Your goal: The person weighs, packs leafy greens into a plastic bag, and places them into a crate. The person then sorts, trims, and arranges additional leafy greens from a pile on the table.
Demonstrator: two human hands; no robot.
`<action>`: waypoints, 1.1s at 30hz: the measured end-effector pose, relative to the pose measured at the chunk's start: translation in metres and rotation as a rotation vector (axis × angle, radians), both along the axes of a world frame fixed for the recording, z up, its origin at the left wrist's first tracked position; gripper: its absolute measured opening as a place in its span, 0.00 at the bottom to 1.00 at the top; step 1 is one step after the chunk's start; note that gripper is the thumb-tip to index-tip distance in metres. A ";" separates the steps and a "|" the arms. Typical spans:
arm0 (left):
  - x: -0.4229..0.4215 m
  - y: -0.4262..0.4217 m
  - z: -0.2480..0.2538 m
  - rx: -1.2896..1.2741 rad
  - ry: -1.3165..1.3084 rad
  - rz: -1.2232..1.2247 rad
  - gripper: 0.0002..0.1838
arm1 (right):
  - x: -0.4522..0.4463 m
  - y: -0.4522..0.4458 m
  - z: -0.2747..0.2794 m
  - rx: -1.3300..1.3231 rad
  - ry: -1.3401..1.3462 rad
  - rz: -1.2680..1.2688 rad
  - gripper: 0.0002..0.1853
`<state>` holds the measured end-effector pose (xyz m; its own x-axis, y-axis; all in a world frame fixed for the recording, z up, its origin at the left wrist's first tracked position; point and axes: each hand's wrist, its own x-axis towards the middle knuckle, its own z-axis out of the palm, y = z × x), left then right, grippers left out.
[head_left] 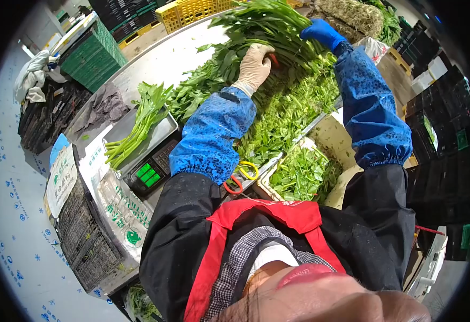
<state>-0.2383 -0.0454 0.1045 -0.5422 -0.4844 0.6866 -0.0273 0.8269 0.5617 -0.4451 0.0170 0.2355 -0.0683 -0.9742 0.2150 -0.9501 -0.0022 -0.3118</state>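
Note:
My left hand (254,68), in a cream glove, is curled against a bunch of long-stalked leafy greens (269,24). A small red thing (274,60) shows beside its fingers; its kind is not clear. My right hand (323,35), in a blue glove, is closed on the stalk end of the same bunch. More greens and cut stems (294,102) lie heaped beneath both hands. Left of the heap, a smaller bunch of greens (141,126) rests on the tray of a digital scale (148,174) with a lit green display.
Scissors (240,177) with red and yellow handles lie near my body. A bin (342,139) holds loose leaves (304,174). Printed plastic bags (122,209) lie left of the scale. Green crates (93,56), a yellow crate (192,14) and black crates (444,112) stand around the table.

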 end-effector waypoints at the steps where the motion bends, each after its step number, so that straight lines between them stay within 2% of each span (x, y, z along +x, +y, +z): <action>1: -0.005 -0.002 0.001 -0.013 0.052 0.016 0.19 | -0.002 0.002 -0.003 0.012 0.008 0.008 0.19; 3: -0.013 0.002 0.002 -0.025 0.105 0.027 0.18 | 0.001 -0.001 -0.029 -0.024 0.030 -0.022 0.19; 5: -0.018 0.008 0.008 -0.103 -0.026 0.136 0.18 | 0.004 -0.005 -0.049 -0.047 0.040 -0.040 0.19; 8: -0.023 0.011 0.018 -0.150 -0.125 0.213 0.18 | 0.013 -0.001 -0.065 -0.354 0.170 -0.089 0.21; 9: -0.022 0.012 0.018 -0.154 -0.163 0.238 0.19 | 0.016 0.000 -0.064 -0.352 0.166 -0.093 0.21; 12: -0.020 0.016 0.018 -0.148 -0.203 0.251 0.20 | 0.016 0.000 -0.052 -0.115 0.030 -0.046 0.23; 13: -0.018 0.017 0.018 -0.136 -0.201 0.243 0.20 | 0.018 0.000 -0.050 -0.117 0.030 -0.043 0.23; 16: -0.014 0.018 0.012 -0.137 -0.177 0.244 0.20 | 0.009 -0.013 -0.052 0.200 0.005 -0.046 0.24; 17: -0.014 0.017 0.008 -0.147 -0.157 0.244 0.19 | 0.007 -0.012 -0.048 0.195 0.004 -0.039 0.24; 20: -0.010 0.010 0.007 -0.153 -0.123 0.236 0.19 | 0.003 -0.003 -0.024 0.021 -0.276 -0.099 0.24; 21: -0.010 0.009 0.006 -0.147 -0.109 0.217 0.19 | 0.006 0.001 -0.020 0.023 -0.278 -0.098 0.24; 24: -0.015 0.012 0.013 -0.140 -0.131 0.222 0.18 | 0.004 0.016 -0.015 -0.256 -0.523 0.077 0.21; 27: -0.024 0.014 0.028 -0.143 -0.201 0.282 0.16 | -0.011 -0.001 -0.040 -0.154 -0.500 0.041 0.22; 29: -0.033 0.007 0.035 -0.160 -0.345 0.285 0.13 | -0.015 -0.004 -0.054 -0.107 -0.489 0.019 0.23; 32: -0.042 -0.004 0.031 -0.203 -0.414 0.308 0.11 | 0.010 -0.003 -0.064 -0.228 -0.049 -0.015 0.25; 33: -0.043 -0.007 0.025 -0.235 -0.412 0.329 0.11 | 0.019 -0.002 -0.065 -0.230 -0.050 -0.018 0.25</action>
